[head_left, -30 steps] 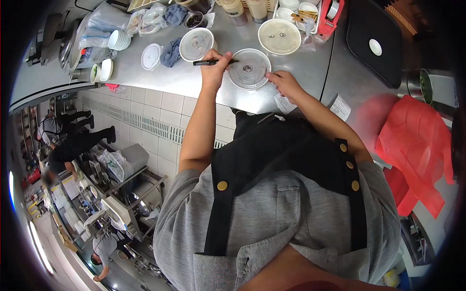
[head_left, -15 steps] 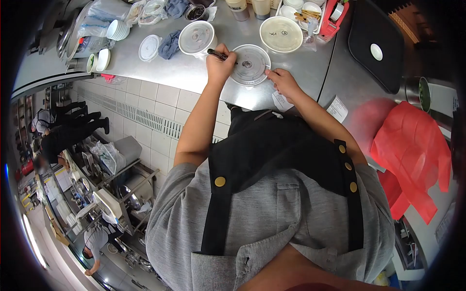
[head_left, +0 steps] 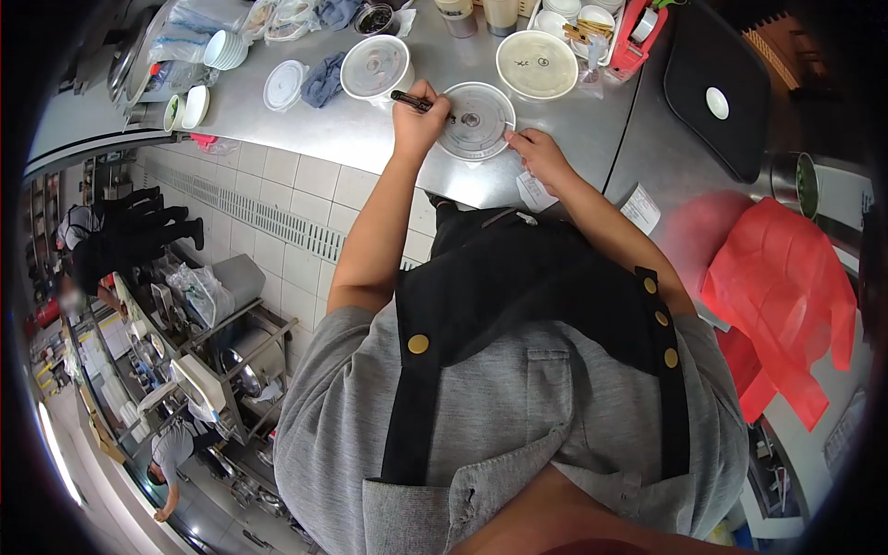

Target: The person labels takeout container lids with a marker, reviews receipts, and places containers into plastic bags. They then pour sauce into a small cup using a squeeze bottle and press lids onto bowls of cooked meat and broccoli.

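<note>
My left hand (head_left: 419, 122) is closed round a black marker (head_left: 413, 101), its writing end down at the left part of a clear round lid. That lid covers a bowl (head_left: 476, 146) close to the counter's front edge. Thumb and fingers of my right hand (head_left: 539, 157) pinch the bowl's right rim. A small dark mark shows on the lid beside the marker's end. Behind my left hand stands a lidded white bowl (head_left: 375, 67). Another lidded bowl (head_left: 536, 65), with dark writing on its lid, is behind and to the right. A printed paper slip (head_left: 535, 191) lies below my right hand.
On the steel counter (head_left: 305, 139) are a blue cloth (head_left: 323, 80), a loose lid (head_left: 284, 85) and stacked white bowls (head_left: 225, 50). A red tape dispenser (head_left: 633, 42) and black mat (head_left: 717, 92) are at the right. A red plastic bag (head_left: 772, 287) hangs lower right. Co-workers stand at the left.
My left hand and the marker have shifted very slightly, and a small dark mark shows more clearly on the lid. My right hand keeps its place at the rim.
</note>
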Tool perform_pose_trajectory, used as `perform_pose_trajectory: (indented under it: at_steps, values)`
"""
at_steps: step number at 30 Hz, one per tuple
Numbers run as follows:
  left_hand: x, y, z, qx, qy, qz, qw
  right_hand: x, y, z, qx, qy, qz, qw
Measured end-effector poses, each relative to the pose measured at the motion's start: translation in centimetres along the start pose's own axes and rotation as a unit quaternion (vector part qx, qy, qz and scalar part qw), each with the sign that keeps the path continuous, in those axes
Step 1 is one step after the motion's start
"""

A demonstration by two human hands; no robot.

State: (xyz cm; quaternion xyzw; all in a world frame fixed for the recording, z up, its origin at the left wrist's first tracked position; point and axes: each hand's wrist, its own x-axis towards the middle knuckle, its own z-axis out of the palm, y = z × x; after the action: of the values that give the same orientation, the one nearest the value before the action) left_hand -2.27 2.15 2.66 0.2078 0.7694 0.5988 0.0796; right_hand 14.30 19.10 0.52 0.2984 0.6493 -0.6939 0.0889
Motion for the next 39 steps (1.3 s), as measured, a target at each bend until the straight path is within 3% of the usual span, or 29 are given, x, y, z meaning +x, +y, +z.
perform_pose_trajectory:
  at_steps: [6,16,25,27,33,39]
  values:
    - [-0.5,1.5,0.3,0.133,-0.029,0.015,0.991,0.3,0.4,0.2,0.022,0.001,-0.018,1.000]
    - [-0.2,1.0,0.3,0.129,-0.022,0.008,0.991,0.5,0.6,0.1,0.011,0.003,-0.002,1.000]
    - [-0.3,0.8,0.3,0.120,-0.022,0.008,0.992,0.4,0.6,0.0,0.022,-0.003,-0.008,1.000]
    - [-0.3,0.9,0.2,0.025,-0.008,-0.005,1.000,0.6,0.8,-0.1,0.012,-0.008,-0.005,1.000]
    - [-0.1,1.8,0.6,-0.061,0.001,0.008,0.998,0.4,0.4,-0.1,-0.013,-0.002,0.003,1.000]
    - [-0.2,0.5,0.1,-0.028,-0.022,-0.017,0.999,0.2,0.3,-0.1,-0.010,-0.002,-0.005,1.000]
